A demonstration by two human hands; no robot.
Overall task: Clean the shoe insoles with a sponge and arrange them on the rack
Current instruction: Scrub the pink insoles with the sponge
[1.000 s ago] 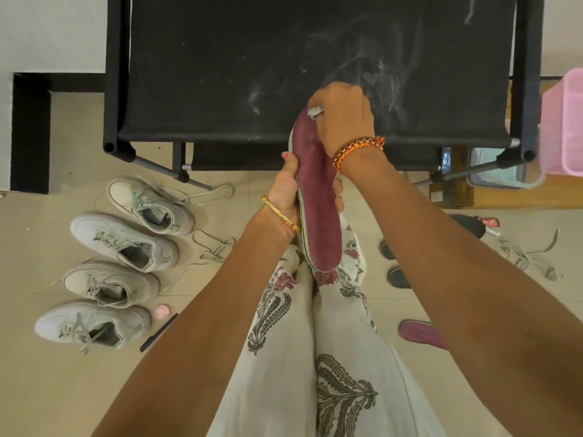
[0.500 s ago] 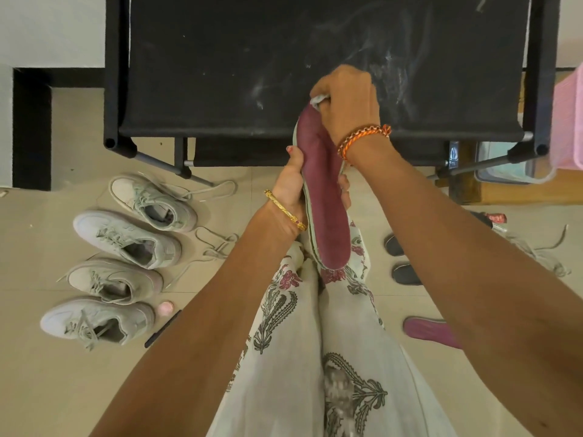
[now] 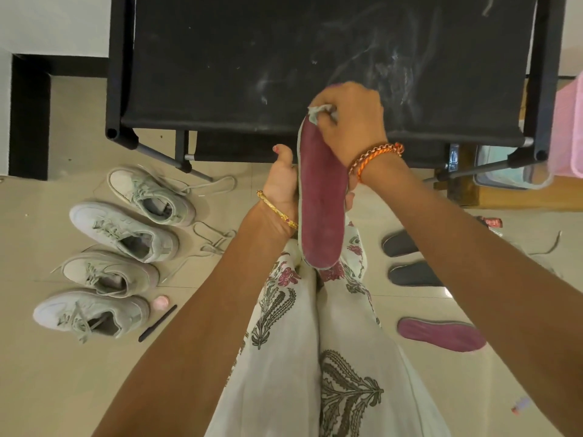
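Under right hand (image 3: 350, 121): sponge (image 3: 319, 112), insole (image 3: 320, 203).

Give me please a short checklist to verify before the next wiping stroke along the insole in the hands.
1. The long maroon fabric insole is held firmly: ok, the left hand has its grip on the middle of it from the left edge.
2. The pale grey-green sponge is in the right hand: ok, pinched at the top end of the insole.
3. The face to clean is turned to the person: ok, the maroon side faces the camera.
4. The black fabric rack shelf has free space: ok, no insole lies on it.
5. Sponge is wet enough: cannot tell.
6. Other insoles are waiting: ok, the second maroon insole lies on the floor at the right.
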